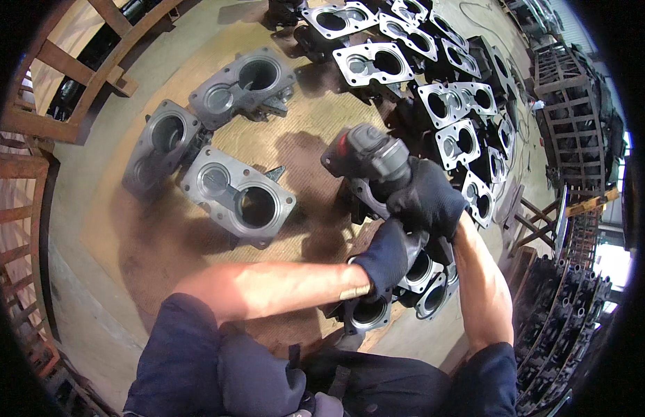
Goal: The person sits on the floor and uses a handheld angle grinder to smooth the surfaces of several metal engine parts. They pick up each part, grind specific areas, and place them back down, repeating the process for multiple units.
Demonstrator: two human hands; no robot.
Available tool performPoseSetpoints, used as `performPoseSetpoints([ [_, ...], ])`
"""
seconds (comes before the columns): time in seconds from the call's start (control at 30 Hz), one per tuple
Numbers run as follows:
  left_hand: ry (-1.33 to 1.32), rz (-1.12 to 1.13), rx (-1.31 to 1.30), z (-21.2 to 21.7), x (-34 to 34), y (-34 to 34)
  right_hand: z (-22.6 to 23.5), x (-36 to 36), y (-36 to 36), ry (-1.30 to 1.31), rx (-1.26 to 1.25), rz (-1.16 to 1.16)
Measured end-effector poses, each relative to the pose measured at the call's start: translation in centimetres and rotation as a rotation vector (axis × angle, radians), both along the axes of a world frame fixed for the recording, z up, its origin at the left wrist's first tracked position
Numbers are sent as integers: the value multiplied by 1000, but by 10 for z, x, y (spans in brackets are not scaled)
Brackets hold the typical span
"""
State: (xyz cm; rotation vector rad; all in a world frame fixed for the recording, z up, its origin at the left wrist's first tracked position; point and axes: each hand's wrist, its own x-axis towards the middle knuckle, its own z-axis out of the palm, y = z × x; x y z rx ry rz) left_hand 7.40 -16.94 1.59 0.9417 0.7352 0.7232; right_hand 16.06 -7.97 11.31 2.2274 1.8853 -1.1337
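Both my hands wear dark knit gloves and are close together right of the middle. My right hand is closed around a black and grey handheld power tool with a red patch, its bulky end pointing away to the upper left. Just below, my left hand is closed at the tool's near end; its fingertips and the tool's working tip are hidden. Under and beside my hands lie metal castings, one with a round bore near my body. To the left is a flanged casting with two round openings, one closed by a disc-like face.
Two more flanged castings lie on the brown sheet at left. Several machined castings stand in rows at far right. Wooden crates line the left; metal racks of dark parts stand right.
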Motion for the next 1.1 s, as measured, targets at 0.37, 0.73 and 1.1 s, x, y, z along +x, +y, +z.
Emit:
performPoseSetpoints([
  [0.37, 58, 140, 75, 2, 6, 20, 1, 7, 16, 104, -9, -128],
  [0.73, 160, 155, 118, -5, 5, 13, -18, 17, 25, 15, -16, -33],
  [1.1, 116, -27, -3, 17, -13, -40, -12, 14, -29, 95, -111, 28],
])
